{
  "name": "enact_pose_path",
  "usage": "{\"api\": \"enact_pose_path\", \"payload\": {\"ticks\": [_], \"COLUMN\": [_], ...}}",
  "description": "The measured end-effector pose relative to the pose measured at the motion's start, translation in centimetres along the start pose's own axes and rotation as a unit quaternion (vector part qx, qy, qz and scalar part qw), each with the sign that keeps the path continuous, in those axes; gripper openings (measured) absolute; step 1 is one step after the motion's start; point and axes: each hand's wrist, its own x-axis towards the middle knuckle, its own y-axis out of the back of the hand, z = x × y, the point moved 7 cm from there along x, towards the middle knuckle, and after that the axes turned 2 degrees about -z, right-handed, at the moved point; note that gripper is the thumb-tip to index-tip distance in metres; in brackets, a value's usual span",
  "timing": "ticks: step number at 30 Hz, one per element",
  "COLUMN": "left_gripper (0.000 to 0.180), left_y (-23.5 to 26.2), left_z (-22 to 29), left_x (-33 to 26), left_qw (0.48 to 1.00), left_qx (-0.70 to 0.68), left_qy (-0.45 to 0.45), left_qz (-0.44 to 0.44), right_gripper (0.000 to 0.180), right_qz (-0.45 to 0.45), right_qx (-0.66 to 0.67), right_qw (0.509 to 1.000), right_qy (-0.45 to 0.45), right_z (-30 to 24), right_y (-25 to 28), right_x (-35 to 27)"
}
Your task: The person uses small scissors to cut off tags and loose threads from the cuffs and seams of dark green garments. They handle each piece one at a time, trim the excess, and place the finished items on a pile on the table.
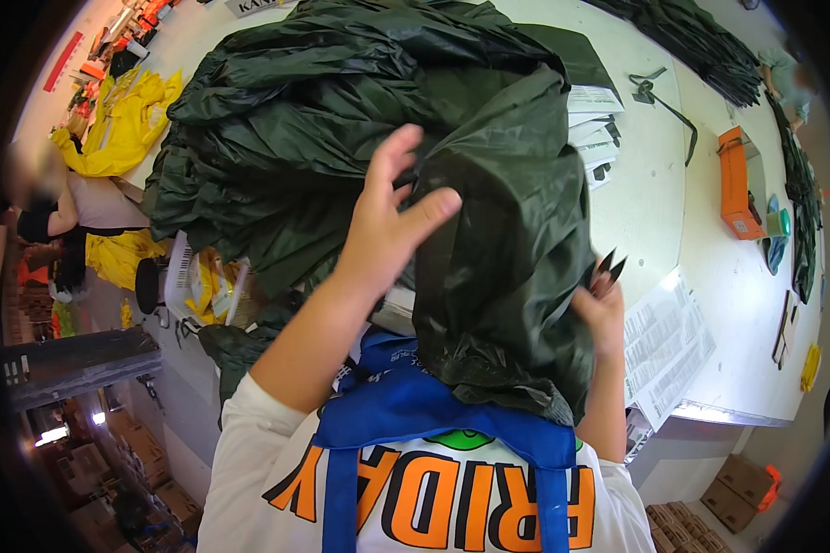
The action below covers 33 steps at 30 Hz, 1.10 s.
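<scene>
A dark green waterproof garment (503,203) hangs in front of me, from the table edge down over my blue apron (387,369). Beside its left part is my left hand (397,207), thumb and fingers apart, with nothing in it; whether it touches the cloth I cannot tell. My right hand (601,318), at the garment's right edge, is closed around small thread snips (611,267) whose dark pointed blades stick out past the fingers. A large heap of the same green fabric (286,120) lies behind and to the left on the table.
The white table (646,194) carries a stack of white printed bags (595,129), a black cord (664,101), an orange box (740,184) and printed sheets (669,346). At left are yellow garments (124,120), a white basket (180,276) and another person (65,203).
</scene>
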Motion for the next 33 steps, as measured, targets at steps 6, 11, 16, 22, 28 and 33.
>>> {"api": "enact_pose_path", "payload": {"ticks": [6,11,16,22,28,33], "left_gripper": [0.086,0.070,0.098,0.088,0.072,0.076], "left_y": [-3.9,-4.4,-6.6,-8.3,-3.6,5.8], "left_z": [-7.4,-7.7,-6.6,-5.3,-5.5,-8.3], "left_x": [1.0,-0.6,-3.4,-7.3,-1.7,5.0], "left_qw": [0.952,0.979,0.955,0.872,0.949,0.988], "left_qx": [-0.191,-0.105,0.136,0.204,0.016,0.085], "left_qy": [0.234,0.167,0.120,0.094,0.087,0.130], "left_qz": [-0.039,-0.053,-0.233,-0.436,-0.302,0.006], "right_gripper": [0.031,0.036,0.055,0.067,0.035,0.033], "right_qz": [-0.205,0.154,0.138,0.009,0.072,0.172], "right_qx": [-0.159,0.103,0.071,0.117,-0.001,0.177], "right_qw": [0.964,0.983,0.987,0.983,0.997,0.953], "right_qy": [-0.061,0.004,-0.038,-0.138,-0.029,0.175], "right_z": [2.3,2.8,3.8,5.0,-4.1,-12.3], "right_y": [-3.6,5.8,3.6,-0.7,0.1,4.0], "right_x": [-1.6,0.2,3.3,7.1,7.8,2.0]}}
